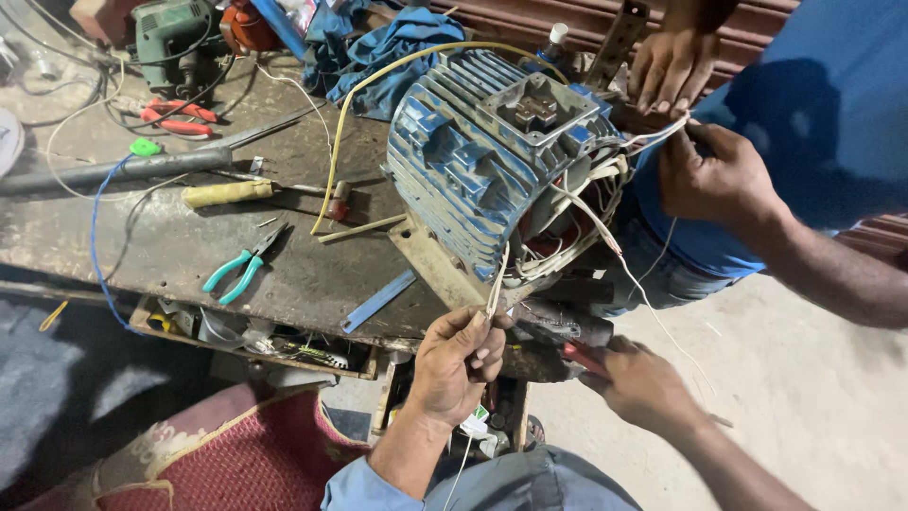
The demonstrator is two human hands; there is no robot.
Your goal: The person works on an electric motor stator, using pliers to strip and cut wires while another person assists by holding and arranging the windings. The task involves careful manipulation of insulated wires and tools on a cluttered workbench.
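Blue finned electric motor (473, 156) lies on its side at the workbench (284, 274) edge, open end toward the wearer, winding leads spilling out. Step in hand looks like sorting and tying the leads. Left hand (457, 364) pinches a white lead (498, 274) between thumb and fingertips, just below the housing. Right hand (641, 383) closes around a red-handled tool (582, 358); fingers curled, grip partly hidden. A co-worker's hands (709, 175) pinch another white strand opposite. Next move likely needs steady tension on the lead.
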